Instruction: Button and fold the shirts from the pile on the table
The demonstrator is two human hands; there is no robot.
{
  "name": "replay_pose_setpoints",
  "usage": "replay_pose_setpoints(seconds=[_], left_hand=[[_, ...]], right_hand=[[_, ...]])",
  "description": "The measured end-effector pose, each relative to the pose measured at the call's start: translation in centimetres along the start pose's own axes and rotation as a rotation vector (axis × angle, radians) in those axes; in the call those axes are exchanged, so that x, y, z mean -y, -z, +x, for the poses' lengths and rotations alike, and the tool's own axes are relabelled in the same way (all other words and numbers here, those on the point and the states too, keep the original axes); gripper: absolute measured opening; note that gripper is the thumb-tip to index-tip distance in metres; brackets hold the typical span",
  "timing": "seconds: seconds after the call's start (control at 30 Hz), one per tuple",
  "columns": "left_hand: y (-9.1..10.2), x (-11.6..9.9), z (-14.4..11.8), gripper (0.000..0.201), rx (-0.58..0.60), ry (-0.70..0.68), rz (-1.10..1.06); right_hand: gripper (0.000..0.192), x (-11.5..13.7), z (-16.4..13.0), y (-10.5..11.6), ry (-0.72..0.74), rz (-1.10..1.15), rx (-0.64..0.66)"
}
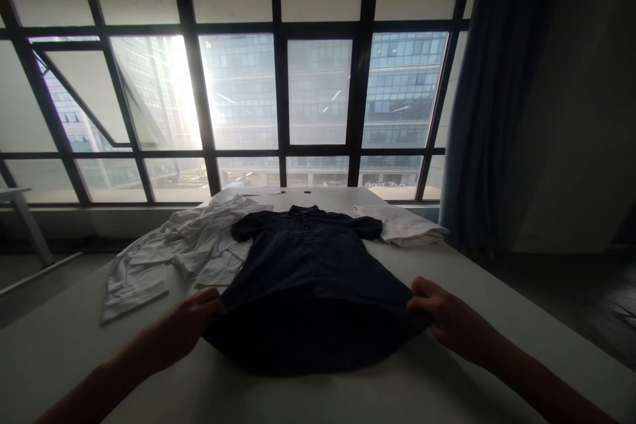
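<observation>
Head view shows your left hand (186, 321) and right hand (444, 318) each pinching a side of the dark short-sleeved shirt (308, 278) near its hem, the fingers closed on the cloth at both edges. That shirt lies spread on the tabletop (497, 318), collar toward the window (278, 79), both sleeves out flat to either side, buttons running down the middle. Its lower part looks slightly bunched and lifted where you hold it, so the spreading seems nearly done while no fold is yet visible: sleeves, sides and hem all lie unfolded.

To your left, a crumpled white garment (173, 255) sprawls loose, its edge touching the dark shirt's left sleeve and side; it looks unsorted. To your right, near the far corner, a white folded piece (402, 225) sits flat and tidy, just beside the right sleeve. Judging by that, one item appears finished, one is in hand, one waits.
</observation>
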State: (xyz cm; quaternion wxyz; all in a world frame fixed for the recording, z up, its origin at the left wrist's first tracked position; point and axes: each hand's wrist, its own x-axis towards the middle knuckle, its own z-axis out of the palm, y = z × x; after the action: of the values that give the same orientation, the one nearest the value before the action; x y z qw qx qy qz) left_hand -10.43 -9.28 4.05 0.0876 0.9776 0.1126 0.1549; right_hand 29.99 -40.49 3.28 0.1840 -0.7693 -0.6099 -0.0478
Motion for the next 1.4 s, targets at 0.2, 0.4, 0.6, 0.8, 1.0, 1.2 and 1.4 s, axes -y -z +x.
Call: replay_pose_setpoints(seconds=[0.2,0.4,0.6,0.8,1.0,1.2,1.4], left_hand=[[0.0,0.3,-0.6,0.029,0.114,0.162,-0.078],[0.8,-0.8,1.4,0.030,0.152,0.186,-0.005],[-3.3,-2.2,4.5,0.044,0.155,-0.125,-0.063],[-4.1,-2.2,5.3,0.055,0.297,-0.127,-0.113],[-4.3,-4.4,9.1,0.047,0.207,-0.258,-0.129],[-7.7,-6.9,10.9,0.043,0.137,-0.276,-0.099],[-9.0,-11.7,13.3,0.064,0.120,-0.422,-0.061]], right_hand=[[0.037,-0.3,0.1,-0.7,0.145,-0.010,0.152],[0.062,0.3,0.8,-0.7,-0.156,0.032,0.147],[0.044,0.6,1.8,-0.1,-0.128,0.049,0.148],[0.064,0.5,0.6,-0.3,-0.012,-0.106,0.170],[0.080,4.5,1.5,0.1,0.223,0.013,0.343],[0.057,5.4,3.0,0.3,0.187,0.022,0.326],[0.041,3.7,4.8,0.0,0.021,0.207,0.133]])
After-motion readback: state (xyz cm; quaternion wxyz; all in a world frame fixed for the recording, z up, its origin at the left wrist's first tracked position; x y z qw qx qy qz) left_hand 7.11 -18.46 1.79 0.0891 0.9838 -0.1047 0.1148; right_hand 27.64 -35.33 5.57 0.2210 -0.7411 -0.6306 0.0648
